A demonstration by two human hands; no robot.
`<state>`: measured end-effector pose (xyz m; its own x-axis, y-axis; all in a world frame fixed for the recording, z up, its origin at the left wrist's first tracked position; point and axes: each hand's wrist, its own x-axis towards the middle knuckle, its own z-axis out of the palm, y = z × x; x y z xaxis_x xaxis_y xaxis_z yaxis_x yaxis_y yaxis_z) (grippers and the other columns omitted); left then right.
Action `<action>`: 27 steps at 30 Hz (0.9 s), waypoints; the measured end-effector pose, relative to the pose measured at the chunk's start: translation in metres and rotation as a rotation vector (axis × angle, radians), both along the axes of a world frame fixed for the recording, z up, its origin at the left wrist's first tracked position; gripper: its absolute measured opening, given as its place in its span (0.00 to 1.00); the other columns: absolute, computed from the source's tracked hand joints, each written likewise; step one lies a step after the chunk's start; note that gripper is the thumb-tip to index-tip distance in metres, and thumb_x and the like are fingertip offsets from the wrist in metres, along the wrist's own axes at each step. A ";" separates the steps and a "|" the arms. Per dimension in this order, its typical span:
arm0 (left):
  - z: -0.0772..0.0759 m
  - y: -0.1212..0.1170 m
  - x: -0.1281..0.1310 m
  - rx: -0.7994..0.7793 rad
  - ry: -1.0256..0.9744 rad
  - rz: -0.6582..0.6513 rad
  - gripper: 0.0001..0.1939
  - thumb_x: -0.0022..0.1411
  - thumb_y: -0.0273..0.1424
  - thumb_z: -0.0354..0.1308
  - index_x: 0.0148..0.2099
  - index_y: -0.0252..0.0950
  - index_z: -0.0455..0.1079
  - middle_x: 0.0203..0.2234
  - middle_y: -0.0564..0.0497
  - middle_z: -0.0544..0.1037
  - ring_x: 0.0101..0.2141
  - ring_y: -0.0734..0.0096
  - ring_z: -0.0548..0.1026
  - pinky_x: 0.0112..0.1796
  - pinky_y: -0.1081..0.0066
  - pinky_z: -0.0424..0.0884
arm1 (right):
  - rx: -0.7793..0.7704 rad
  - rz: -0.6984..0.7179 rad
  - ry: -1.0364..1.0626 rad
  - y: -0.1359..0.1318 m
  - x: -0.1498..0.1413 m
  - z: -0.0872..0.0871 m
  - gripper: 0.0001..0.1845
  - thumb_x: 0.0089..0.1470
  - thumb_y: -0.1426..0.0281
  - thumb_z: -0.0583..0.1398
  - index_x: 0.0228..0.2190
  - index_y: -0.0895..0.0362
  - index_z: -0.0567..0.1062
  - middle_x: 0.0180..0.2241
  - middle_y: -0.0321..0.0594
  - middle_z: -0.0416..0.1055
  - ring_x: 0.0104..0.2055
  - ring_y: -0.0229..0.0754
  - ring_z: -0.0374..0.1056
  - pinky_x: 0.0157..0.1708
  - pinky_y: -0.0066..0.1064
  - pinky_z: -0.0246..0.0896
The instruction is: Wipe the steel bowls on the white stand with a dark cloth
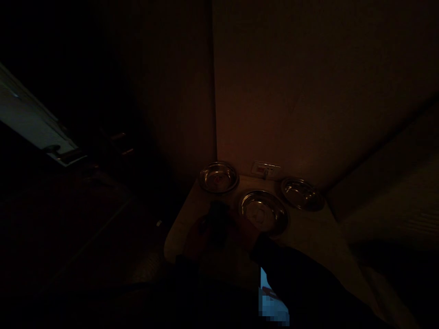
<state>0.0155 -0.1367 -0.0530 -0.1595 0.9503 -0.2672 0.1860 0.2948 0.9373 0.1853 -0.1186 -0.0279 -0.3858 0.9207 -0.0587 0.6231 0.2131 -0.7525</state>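
Observation:
The scene is very dark. Both my hands meet over the near part of a small pale table [318,228]. My left hand [194,237] and my right hand [244,232] both close around a dark object [218,220] held upright between them; what it is cannot be made out. Dark sleeves cover both arms. Three shiny steel bowls stand just beyond: one at the back left [218,177], one in the middle [263,212] right beside my right hand, one at the back right [302,193].
The table sits in a corner between two walls. A wall switch plate [265,170] is mounted just behind the bowls. A pale panel or door edge [34,123] slants across the far left. A bluish patch [272,306] glows below my right arm.

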 end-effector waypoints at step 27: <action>0.027 0.026 0.085 0.074 0.338 -0.294 0.15 0.57 0.33 0.50 0.43 0.33 0.71 0.35 0.39 0.77 0.36 0.57 0.74 0.35 0.67 0.66 | 0.014 -0.622 0.045 0.008 0.171 -0.047 0.16 0.48 0.64 0.53 0.33 0.60 0.75 0.34 0.46 0.75 0.37 0.47 0.71 0.38 0.38 0.65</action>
<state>0.1005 -0.1110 -0.0256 0.0530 0.9830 -0.1756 0.5513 0.1178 0.8260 0.3559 -0.1108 -0.0747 0.2209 0.9744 -0.0412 0.6016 -0.1694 -0.7806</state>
